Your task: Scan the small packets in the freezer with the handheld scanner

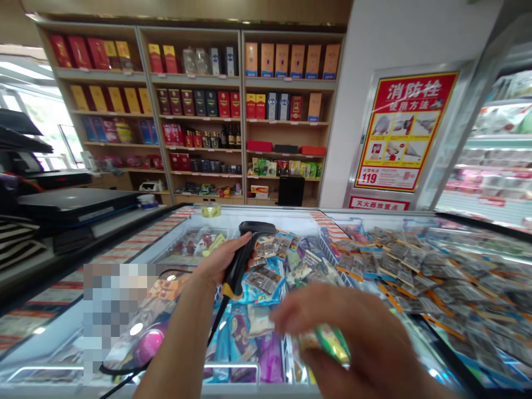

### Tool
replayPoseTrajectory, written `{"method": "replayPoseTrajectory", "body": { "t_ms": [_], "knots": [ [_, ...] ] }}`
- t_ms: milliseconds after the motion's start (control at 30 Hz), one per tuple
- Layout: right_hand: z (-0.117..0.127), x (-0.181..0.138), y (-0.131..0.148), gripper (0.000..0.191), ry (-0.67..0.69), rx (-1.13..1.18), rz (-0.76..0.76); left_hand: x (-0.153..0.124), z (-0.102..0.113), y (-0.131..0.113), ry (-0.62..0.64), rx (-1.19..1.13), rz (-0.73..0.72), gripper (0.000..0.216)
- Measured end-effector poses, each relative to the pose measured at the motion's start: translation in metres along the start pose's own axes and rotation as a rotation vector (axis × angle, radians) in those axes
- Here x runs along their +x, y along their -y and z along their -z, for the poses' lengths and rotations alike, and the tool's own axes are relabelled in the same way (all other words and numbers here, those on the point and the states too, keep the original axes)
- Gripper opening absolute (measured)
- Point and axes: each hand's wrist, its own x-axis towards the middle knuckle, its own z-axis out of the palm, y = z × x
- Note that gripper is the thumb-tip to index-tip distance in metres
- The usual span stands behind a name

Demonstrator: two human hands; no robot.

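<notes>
My left hand [219, 260] is closed round the grip of a black barcode scanner [245, 252] with a yellow band, held upright over the chest freezer [174, 227]; its cord trails down toward me. My right hand [353, 338] is low in front, blurred by motion, its fingers curled round a small green and yellow wrapped packet [330, 341]. Both hands hover above the packaged frozen treats [270, 277] lying in the freezer.
A second freezer section [436, 266] at the right holds several grey packets. Wooden shelves [199, 116] of boxed goods and bottles line the back wall. A red fire-hydrant poster [405, 130] hangs at the right. A checkout counter with dark equipment [70, 205] stands left. A tape roll [211, 210] sits on the freezer's far edge.
</notes>
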Motion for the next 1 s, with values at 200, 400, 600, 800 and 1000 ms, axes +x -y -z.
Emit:
{"method": "replayPoseTrajectory", "body": {
  "t_ms": [200, 400, 600, 800, 1000],
  "knots": [
    [-0.046, 0.055, -0.100, 0.030, 0.192, -0.588, -0.582, -0.002, 0.000, 0.000, 0.008, -0.025, -0.016, 0.024],
    [-0.059, 0.047, -0.128, 0.043, 0.369, -0.612, -0.698, 0.001, -0.004, 0.003, 0.018, 0.053, -0.008, 0.027],
    [-0.008, 0.022, -0.143, 0.021, 0.101, -0.262, -0.867, 0.008, -0.010, 0.013, 0.076, 0.134, -0.026, 0.031],
    [0.044, -0.004, -0.171, 0.026, -0.274, 0.165, -0.919, 0.006, -0.027, 0.021, 0.142, 0.181, 0.051, 0.035],
    [0.081, -0.020, -0.168, 0.032, -0.077, 0.228, -0.912, 0.006, -0.033, 0.024, 0.163, 0.180, 0.081, 0.039]
  ]
}}
